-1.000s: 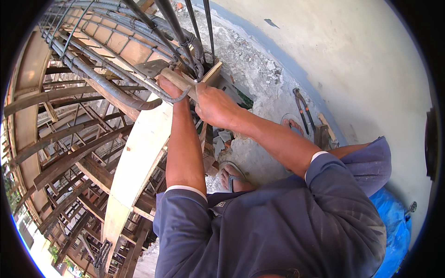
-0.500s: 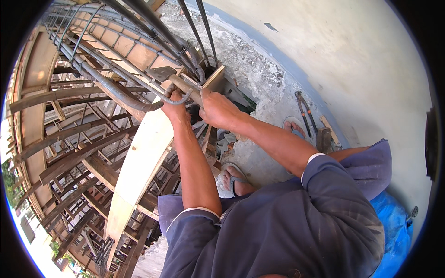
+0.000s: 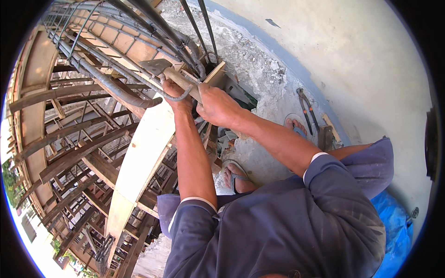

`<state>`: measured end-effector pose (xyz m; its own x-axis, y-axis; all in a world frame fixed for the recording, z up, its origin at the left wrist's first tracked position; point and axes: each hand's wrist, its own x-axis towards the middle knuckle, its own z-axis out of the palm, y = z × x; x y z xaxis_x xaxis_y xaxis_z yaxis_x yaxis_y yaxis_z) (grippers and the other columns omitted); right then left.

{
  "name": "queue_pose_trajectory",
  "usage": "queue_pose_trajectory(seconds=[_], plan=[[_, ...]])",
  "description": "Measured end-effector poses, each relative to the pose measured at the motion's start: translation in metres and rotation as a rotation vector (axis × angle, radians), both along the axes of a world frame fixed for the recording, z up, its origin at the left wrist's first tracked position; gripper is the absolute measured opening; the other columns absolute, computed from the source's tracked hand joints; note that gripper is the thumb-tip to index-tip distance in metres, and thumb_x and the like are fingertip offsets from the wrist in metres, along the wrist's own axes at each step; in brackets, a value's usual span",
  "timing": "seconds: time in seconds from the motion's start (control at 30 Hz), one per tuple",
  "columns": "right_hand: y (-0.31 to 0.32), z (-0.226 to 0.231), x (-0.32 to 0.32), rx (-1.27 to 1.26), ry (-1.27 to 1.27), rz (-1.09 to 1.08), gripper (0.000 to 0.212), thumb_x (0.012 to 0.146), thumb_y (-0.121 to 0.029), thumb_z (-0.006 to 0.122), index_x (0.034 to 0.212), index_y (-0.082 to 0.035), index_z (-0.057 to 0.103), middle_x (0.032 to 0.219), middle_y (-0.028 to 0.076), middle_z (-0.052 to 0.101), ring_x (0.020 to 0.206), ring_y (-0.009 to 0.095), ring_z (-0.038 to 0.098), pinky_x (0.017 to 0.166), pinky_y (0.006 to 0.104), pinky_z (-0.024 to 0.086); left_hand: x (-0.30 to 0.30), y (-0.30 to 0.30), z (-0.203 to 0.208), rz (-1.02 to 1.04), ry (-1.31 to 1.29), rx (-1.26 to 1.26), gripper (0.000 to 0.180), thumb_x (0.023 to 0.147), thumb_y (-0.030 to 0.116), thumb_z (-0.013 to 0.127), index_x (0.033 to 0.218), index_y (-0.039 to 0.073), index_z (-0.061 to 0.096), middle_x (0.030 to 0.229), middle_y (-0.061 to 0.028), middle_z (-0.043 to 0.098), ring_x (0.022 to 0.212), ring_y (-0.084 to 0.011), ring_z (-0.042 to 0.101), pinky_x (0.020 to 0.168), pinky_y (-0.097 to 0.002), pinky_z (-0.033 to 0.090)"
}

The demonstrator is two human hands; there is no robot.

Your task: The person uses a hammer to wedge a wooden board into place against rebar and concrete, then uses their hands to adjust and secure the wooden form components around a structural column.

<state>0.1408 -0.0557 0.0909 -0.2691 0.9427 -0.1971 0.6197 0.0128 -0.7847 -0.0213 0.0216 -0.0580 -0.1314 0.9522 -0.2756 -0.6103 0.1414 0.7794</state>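
Note:
My right hand is wrapped round the lower end of the wooden handle of a hatchet-like tool. Its flat, dark metal head lies over the steel bars at the upper left. Close under the handle, my left hand is closed, with its fingers partly hidden behind the handle. A hooked reinforcing bar curves across the front of that hand. What the left fingers hold cannot be made out. Beside them, a thicker bent bar ends in a rounded hook.
Tied reinforcing bars run along plywood formwork to the upper left. Dark upright bars rise just beyond my hands. A pale plank and timber props lie left. Long-handled cutters rest near the wall and my sandalled feet.
The tool's head has tilted and shifted slightly left. My left hand has moved a little to the right and up against the handle. The right hand keeps its grip.

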Motion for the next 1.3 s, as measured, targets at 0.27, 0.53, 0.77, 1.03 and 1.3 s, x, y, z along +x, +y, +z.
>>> queue_pose_trajectory(seconds=[0.27, 0.53, 0.77, 1.03, 1.3], plan=[[0.0, -0.018, 0.012, -0.042, -0.081, -0.014, 0.032, 0.083, -0.009, 0.064, 0.101, 0.014, 0.049, 0.082, 0.035, 0.064, 0.082, 0.049, 0.067, 0.076, 0.0526, 0.055, 0.031, 0.007, 0.026, -0.001, -0.116, -0.036, 0.061, 0.101, 0.042, 0.031, 0.148, 0.002, 0.032, 0.144, -0.0196, 0.049, 0.123, -0.0317, 0.052, 0.102, -0.0443, 0.045], [0.003, -0.018, 0.008, -0.011, -0.049, -0.023, 0.033, 0.083, -0.008, 0.064, 0.101, 0.014, 0.048, 0.081, 0.035, 0.064, 0.083, 0.05, 0.067, 0.076, 0.0532, 0.055, 0.034, 0.011, 0.029, 0.029, -0.063, -0.053, 0.068, 0.098, 0.056, 0.031, 0.148, 0.009, 0.034, 0.147, -0.0226, 0.047, 0.134, -0.0357, 0.048, 0.115, -0.0428, 0.034], [-0.021, -0.029, 0.021, -0.066, -0.032, 0.005, 0.034, 0.083, -0.01, 0.064, 0.102, 0.013, 0.048, 0.086, 0.037, 0.063, 0.086, 0.05, 0.066, 0.078, 0.0536, 0.054, 0.03, 0.01, 0.019, 0.112, -0.092, -0.09, 0.067, 0.099, 0.052, 0.042, 0.145, 0.003, 0.039, 0.148, -0.0241, 0.044, 0.132, -0.0367, 0.049, 0.111, -0.0439, 0.04], [-0.013, -0.04, 0.049, -0.102, 0.031, 0.038, 0.04, 0.082, -0.016, 0.064, 0.106, 0.013, 0.05, 0.085, 0.034, 0.064, 0.086, 0.048, 0.067, 0.077, 0.0502, 0.053, 0.04, 0.008, 0.029, -0.016, -0.004, -0.083, 0.054, 0.101, 0.041, 0.037, 0.136, 0.001, 0.043, 0.131, -0.0219, 0.053, 0.123, -0.0355, 0.052, 0.109, -0.0471, 0.04], [-0.005, -0.024, 0.064, -0.115, -0.004, 0.119, 0.041, 0.082, -0.018, 0.066, 0.108, 0.011, 0.055, 0.089, 0.032, 0.065, 0.087, 0.044, 0.067, 0.079, 0.0478, 0.051, 0.017, 0.002, 0.031, -0.131, -0.055, -0.06, 0.038, 0.105, 0.029, 0.042, 0.123, -0.001, 0.057, 0.122, -0.0203, 0.064, 0.111, -0.034, 0.063, 0.094, -0.0456, 0.053]])
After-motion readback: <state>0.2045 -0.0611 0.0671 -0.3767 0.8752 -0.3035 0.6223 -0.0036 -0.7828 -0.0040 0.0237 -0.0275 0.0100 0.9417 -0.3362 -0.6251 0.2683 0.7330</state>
